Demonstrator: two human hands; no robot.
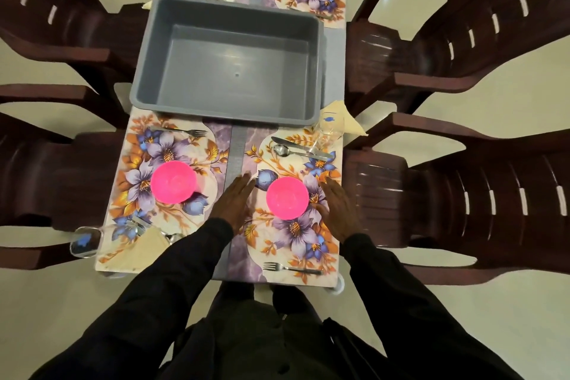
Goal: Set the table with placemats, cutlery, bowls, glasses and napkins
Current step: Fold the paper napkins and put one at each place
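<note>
- Head view: fingers (245,183) of both hands are lying straight and close together, pinching nothing.
- The left hand (236,199) and right hand (337,210) are flanking the pink bowl (287,198), probably nudging it to centre; I cannot tell whether either is touching it.
- That bowl is sitting mid-way on the near right placemat (308,236), leaving room round it for cutlery.
- A fork (290,268) is lying along the near edge, the knife (303,148) and spoon (282,150) along the far edge.
- The glass (328,131) and napkin (347,120) are keeping to the far corner, clear of the bowl.
- The grey tub (148,49) is sitting in the middle of the table, likely the carrier.
</note>
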